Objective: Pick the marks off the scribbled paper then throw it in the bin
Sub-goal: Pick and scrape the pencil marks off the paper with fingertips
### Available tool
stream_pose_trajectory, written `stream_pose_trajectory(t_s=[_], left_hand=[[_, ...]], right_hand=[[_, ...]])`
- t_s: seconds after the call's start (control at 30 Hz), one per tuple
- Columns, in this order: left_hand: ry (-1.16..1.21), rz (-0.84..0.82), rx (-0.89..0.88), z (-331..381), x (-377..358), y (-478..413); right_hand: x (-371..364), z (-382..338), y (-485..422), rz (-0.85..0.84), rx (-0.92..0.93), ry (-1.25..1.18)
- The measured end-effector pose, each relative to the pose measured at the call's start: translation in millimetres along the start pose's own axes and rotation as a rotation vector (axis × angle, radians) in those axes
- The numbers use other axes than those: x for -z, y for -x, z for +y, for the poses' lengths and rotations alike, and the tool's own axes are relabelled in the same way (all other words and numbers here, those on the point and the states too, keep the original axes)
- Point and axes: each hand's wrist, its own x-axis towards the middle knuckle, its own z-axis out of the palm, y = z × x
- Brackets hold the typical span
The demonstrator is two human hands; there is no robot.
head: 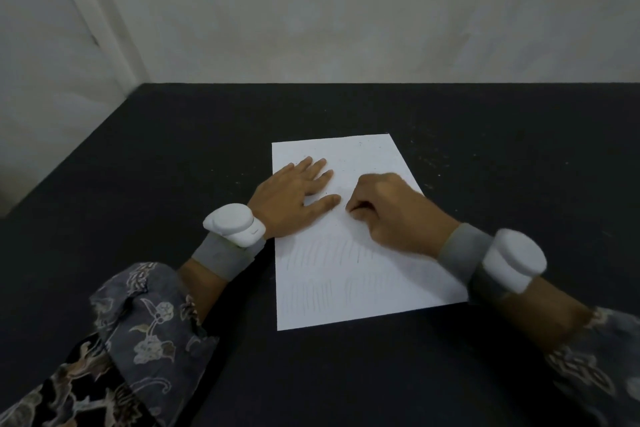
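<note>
Left hand (294,196) lies flat, fingers spread, on the paper (360,274); right hand (391,211) curled, can't tell what it's pinching.

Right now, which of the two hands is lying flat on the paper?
The left hand, fingers spread flat on the paper. The right hand is curled, fingertips bunched against the sheet.

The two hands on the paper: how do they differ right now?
The left hand lies flat with fingers straight and spread, pressing the scribbled paper down; the right hand is curled, fingertips bunched against the sheet. Whether it pinches anything is hidden. The left sits near the paper's left edge, the right nearer its right edge. Both wear grey wristbands with white pucks.
</note>
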Motion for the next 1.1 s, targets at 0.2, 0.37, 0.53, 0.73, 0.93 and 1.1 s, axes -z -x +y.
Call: stream_pose_trajectory(t_s=[0.2, 0.37, 0.53, 0.73, 0.93, 1.1], left_hand=[[-0.015, -0.008, -0.008, -2, -2, 0], [0.037, 0.047, -0.089, -6, 2, 2], [0.059, -0.046, -0.152, 11, 2, 7], [-0.045, -0.115, -0.13, 15, -4, 5], [-0.014, -0.088, -0.165, 12, -8, 6], [-0.01, -0.089, -0.165, 13, -8, 6]], right_hand=[[11, 25, -5, 0.092, -0.182, -0.134], [13, 34, 7, 0.199, -0.4, -0.553], [12, 31, 7, 0.174, -0.352, -0.545], [8, 20, 9, 0.125, -0.297, -0.472], [8, 7, 6, -0.012, -0.02, -0.108], [11, 7, 6, 0.009, -0.036, -0.049]])
